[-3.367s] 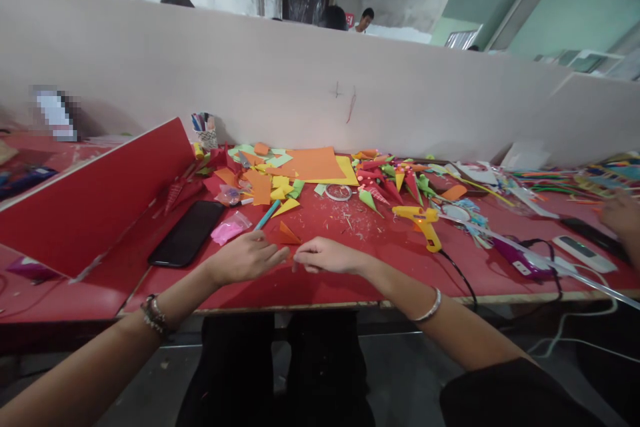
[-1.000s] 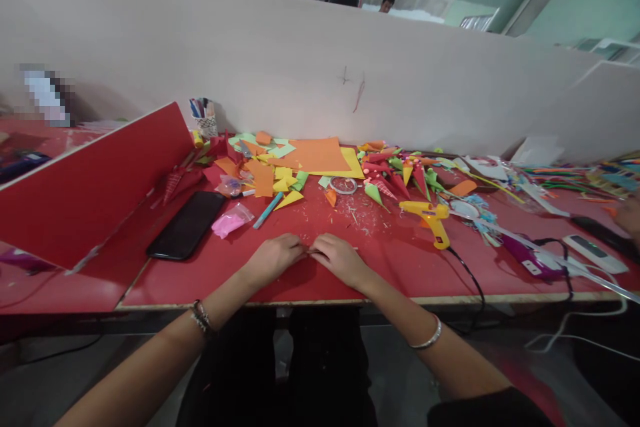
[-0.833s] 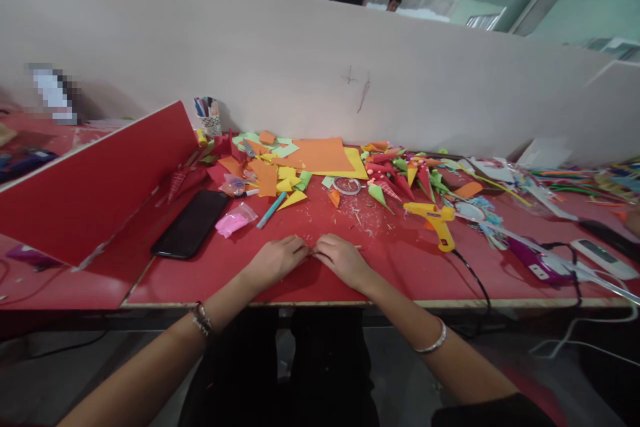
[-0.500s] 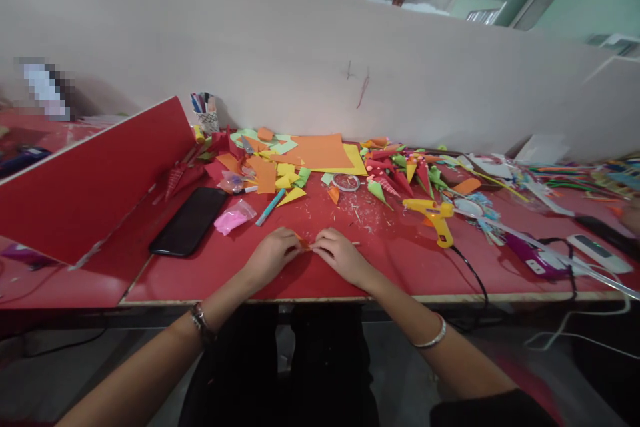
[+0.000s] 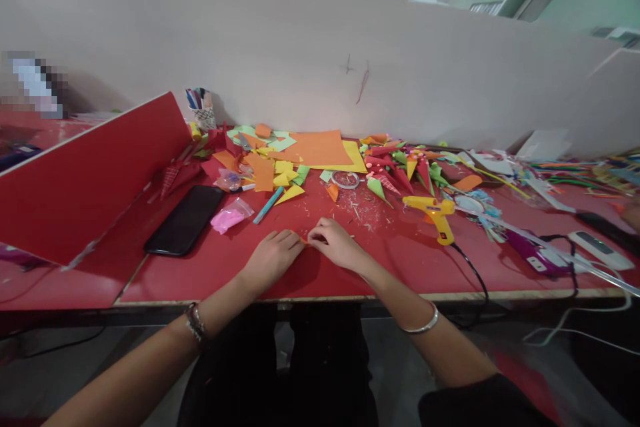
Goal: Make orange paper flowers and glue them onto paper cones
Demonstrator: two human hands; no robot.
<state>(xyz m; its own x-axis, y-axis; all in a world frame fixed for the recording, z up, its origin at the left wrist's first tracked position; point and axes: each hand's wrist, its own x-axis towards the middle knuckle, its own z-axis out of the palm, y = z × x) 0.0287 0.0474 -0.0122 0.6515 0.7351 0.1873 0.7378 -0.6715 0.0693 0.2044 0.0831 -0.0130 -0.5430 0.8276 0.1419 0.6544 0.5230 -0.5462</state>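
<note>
Over the red tabletop [image 5: 320,283], near its front edge, my two hands meet almost fingertip to fingertip. A small piece of orange paper [image 5: 303,241] shows between them, mostly hidden by the fingers. My left hand [image 5: 275,255], palm down, is closed with its fingertips on this paper. My right hand [image 5: 339,245] pinches at the paper's right end, thumb and forefinger bent together. Just beyond the hands lie a small orange paper cone [image 5: 332,193], a clear ring-shaped roll [image 5: 346,179], a teal pen [image 5: 269,205] and a yellow paper cone [image 5: 291,195].
On the right rests a yellow glue gun [image 5: 434,217], its cord running over the front edge. Paper cones [image 5: 400,173] and orange sheets [image 5: 317,148] lie along the white partition [image 5: 260,53]. On the left are a black phone [image 5: 185,221] and a leaning red board [image 5: 95,180].
My right hand has lifted slightly, and its thumb and forefinger now form a rounder pinch. My left hand has stayed nearly in place. The whole view has shifted slightly.
</note>
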